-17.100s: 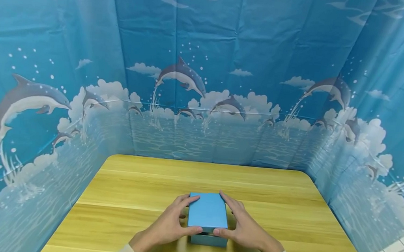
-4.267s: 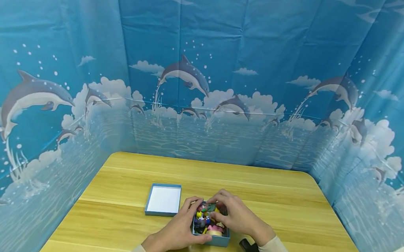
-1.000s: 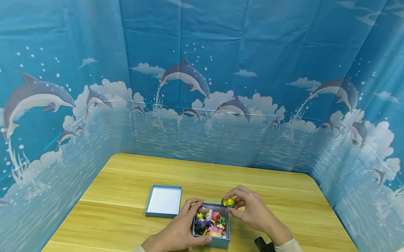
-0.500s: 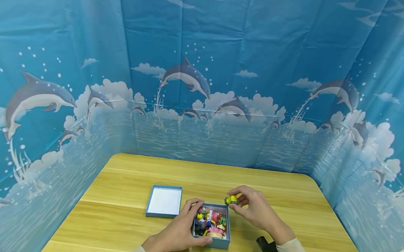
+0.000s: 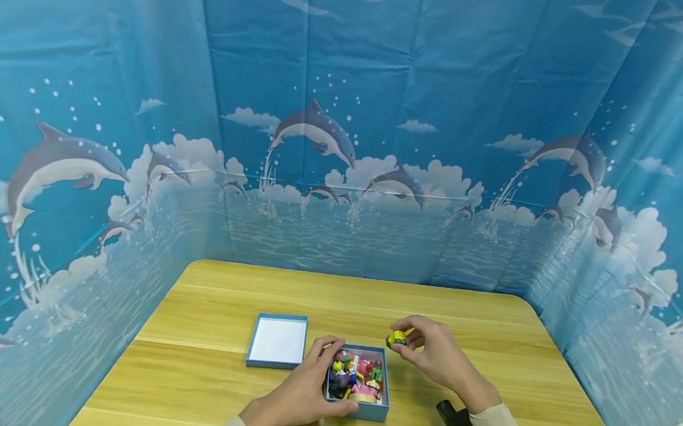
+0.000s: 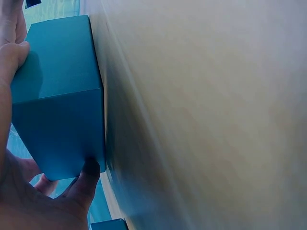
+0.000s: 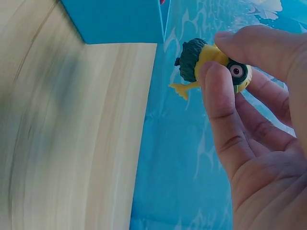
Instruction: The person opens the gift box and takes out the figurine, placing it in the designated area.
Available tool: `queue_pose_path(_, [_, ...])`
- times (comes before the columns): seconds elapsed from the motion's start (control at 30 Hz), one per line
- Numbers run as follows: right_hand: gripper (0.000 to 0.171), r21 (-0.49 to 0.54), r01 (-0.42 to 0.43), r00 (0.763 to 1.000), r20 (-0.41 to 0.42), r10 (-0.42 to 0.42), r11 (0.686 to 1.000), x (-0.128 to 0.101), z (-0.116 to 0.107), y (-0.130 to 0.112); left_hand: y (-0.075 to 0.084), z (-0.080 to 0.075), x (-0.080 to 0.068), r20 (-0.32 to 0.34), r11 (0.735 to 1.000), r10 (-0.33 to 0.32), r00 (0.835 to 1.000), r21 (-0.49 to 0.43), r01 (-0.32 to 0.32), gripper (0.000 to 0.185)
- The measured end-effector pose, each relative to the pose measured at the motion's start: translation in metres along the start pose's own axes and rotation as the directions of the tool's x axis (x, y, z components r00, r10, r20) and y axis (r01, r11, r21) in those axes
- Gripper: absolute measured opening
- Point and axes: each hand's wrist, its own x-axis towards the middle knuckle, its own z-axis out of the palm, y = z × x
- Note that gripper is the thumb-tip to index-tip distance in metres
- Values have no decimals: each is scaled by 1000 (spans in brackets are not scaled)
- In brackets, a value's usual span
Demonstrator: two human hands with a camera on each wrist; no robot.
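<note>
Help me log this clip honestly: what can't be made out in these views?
- Small toys in the blue box: head view, too small to identify.
- Yellow figure: right wrist view, right hand fingers cover part of it.
- Wooden table: left wrist view, blurred.
- Left hand: cut off by the frame edge.

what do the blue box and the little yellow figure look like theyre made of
Box: probably matte cardboard, with flat unshiny walls and crisp folded edges; the left hand grips it.
Figure: likely moulded plastic or rubber, smooth, with solid yellow and dark green colour and a painted eye; the right hand pinches it.
</note>
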Motion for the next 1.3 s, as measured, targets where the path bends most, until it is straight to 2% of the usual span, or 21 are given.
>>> queue_pose_path(0.37, [31,-41,-73,997,32,74,997,0,0,11,0,-3,-1,-4,1000,-5,1000,-13,5,120])
queue_pose_path(1.0, [29,-87,-91,995,22,93,992,-3,13,34,0,-5,1,5,1000,0,1000,-11,0,121])
queue_pose_path(1.3, [29,-99,-163,985,42,167,982,-5,19,39,0,-5,0,3,1000,-3,1000,-16,3,121])
